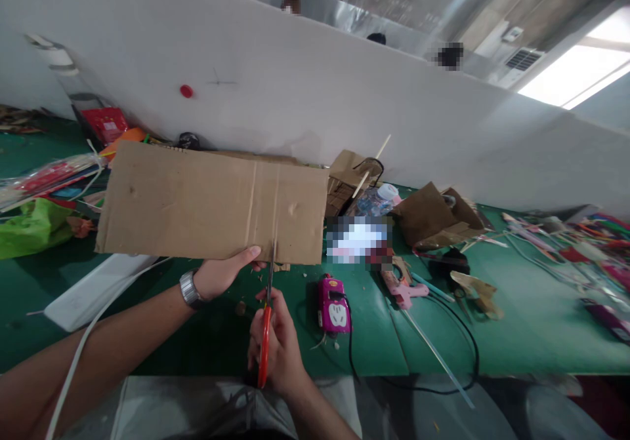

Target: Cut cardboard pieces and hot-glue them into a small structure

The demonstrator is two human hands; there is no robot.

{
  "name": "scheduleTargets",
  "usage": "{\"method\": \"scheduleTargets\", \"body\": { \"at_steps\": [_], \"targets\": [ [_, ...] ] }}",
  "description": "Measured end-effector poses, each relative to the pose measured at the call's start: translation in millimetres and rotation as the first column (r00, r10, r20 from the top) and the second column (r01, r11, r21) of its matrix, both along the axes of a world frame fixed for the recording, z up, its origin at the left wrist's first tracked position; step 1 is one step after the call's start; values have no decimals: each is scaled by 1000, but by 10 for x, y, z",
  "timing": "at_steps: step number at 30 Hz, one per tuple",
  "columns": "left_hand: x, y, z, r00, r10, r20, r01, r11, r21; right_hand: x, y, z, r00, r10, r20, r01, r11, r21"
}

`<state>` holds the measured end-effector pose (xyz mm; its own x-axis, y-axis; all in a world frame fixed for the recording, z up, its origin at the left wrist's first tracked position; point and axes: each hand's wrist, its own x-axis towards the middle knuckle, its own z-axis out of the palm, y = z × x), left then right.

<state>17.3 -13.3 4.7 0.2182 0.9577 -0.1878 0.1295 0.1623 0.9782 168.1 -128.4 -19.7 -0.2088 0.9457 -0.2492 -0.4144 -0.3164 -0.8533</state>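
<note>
A long flat piece of brown cardboard (197,197) is held up over the table, with two creases running down its right part. My left hand (221,273) grips its lower edge, thumb in front and fingers mostly hidden behind. In my right hand (280,345) are red-handled scissors (264,348), fingers closed round the handles. The scissor blades point away from me and meet the cardboard's lower edge just right of my left thumb, near the right crease. Whether the blades are parted is hard to make out.
On the green table (364,355) sit a magenta power socket (335,305), a pink glue gun (403,289) with a clear glue stick, and a white power strip (98,289). Behind are an open cardboard box (438,217) and a plastic bottle (378,197). A white partition (295,86) rises at the back.
</note>
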Motion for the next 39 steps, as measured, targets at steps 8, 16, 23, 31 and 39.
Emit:
{"method": "scheduleTargets", "body": {
  "at_steps": [8,16,23,31,39],
  "targets": [
    [8,-7,57,1000,-1,-9,2,1000,19,-4,21,40,999,49,2,-49,998,-28],
    [-4,-7,29,1000,-16,-10,16,999,-36,-17,26,74,996,84,15,-82,993,-81],
    [0,-14,53,1000,-10,15,10,1000,-25,-10,15,80,995,85,45,-83,995,-46],
    [-8,-11,32,1000,-8,22,8,999,-31,2,19,47,996,94,-6,-94,995,-35],
    [19,-53,106,996,-78,-47,80,996,43,75,46,124,992,106,-66,-107,994,-13]
  ]
}}
